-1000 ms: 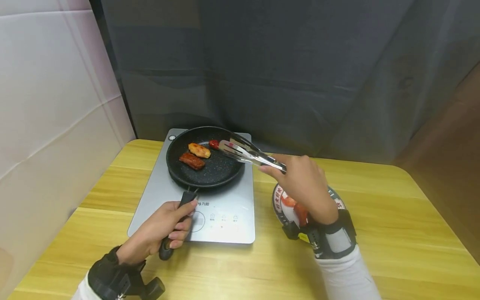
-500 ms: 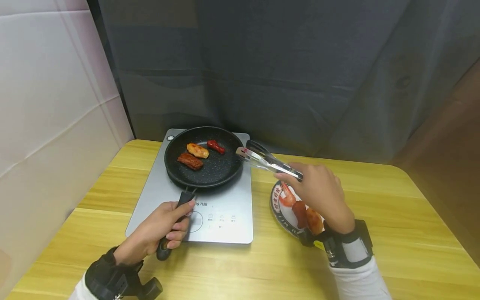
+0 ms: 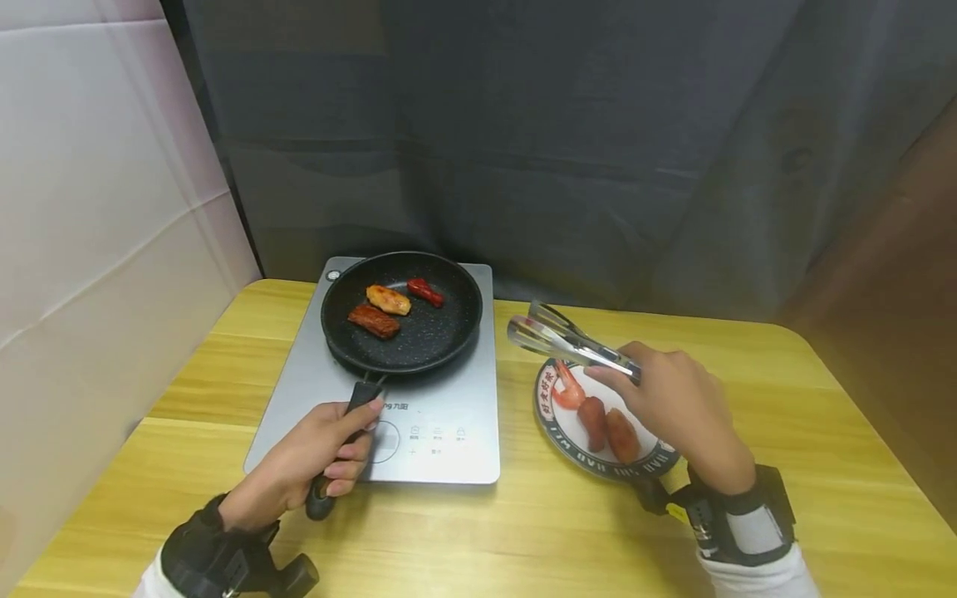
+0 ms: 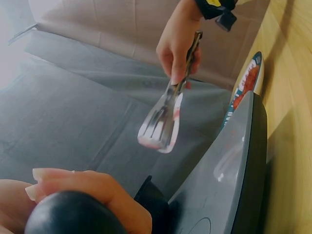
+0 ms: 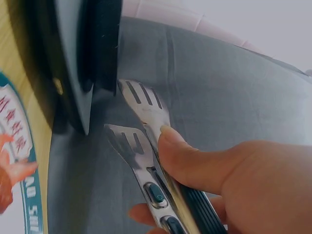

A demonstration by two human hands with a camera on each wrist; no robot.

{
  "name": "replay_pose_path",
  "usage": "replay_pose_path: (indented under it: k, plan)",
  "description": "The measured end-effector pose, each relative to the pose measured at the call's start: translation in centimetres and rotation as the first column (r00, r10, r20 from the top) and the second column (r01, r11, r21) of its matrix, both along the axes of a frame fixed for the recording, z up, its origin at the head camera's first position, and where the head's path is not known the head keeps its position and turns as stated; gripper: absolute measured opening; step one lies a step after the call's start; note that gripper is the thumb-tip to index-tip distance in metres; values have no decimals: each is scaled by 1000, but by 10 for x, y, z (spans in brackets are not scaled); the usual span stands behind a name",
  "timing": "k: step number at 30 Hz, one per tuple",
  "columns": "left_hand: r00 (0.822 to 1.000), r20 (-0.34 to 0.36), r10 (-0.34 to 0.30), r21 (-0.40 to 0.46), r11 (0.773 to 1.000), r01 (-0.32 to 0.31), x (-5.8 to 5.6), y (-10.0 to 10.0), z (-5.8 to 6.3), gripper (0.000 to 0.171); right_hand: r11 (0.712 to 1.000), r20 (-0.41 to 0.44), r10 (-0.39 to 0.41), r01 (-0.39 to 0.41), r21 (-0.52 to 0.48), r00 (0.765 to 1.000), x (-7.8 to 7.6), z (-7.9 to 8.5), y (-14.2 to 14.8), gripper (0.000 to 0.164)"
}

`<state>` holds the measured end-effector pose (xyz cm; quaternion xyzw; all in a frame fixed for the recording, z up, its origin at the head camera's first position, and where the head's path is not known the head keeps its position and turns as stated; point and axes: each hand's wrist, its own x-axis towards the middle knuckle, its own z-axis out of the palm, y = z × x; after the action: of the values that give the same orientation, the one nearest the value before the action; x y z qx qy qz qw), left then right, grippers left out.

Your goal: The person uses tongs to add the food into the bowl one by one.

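Note:
My left hand (image 3: 321,453) grips the black handle (image 3: 364,394) of a frying pan (image 3: 441,349) on the cooktop. In the pan lie a browned rib-like piece (image 3: 374,321), a golden chicken wing (image 3: 389,300) and a small red drumstick (image 3: 425,291). My right hand (image 3: 676,407) holds metal tongs (image 5: 141,112) with slotted ends, their tips apart and nothing between them. The tongs are above the far edge of a plate (image 3: 576,455). On that plate sit a shrimp (image 3: 570,389), a reddish-brown piece (image 3: 593,422) and a browned oval piece (image 3: 622,436).
The silver induction cooktop (image 3: 463,457) stands left of the plate on a wooden table (image 3: 538,540). A dark cloth (image 3: 561,166) hangs behind the table, with a pale wall (image 3: 97,208) on the left and a brown panel (image 3: 897,274) on the right.
My right hand has drawn the tongs away from the pan, rightward and nearer, to over the plate. The red drumstick stays in the pan. My left hand keeps its grip.

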<state>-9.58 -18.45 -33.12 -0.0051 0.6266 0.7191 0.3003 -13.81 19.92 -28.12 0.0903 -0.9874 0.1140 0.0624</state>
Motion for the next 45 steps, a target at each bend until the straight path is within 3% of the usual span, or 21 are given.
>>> replay_pose_path:
  k: [20, 45]
  plan:
    - [1000, -7, -5, -17, 1000, 5, 0, -4, 5, 45, 991, 76, -78, 69, 114, 994, 39, -14, 54, 60]
    - [1000, 13, -20, -2, 1000, 20, -1, -1, 3, 45, 969, 114, -137, 109, 222, 984, 63, -21, 70, 61]
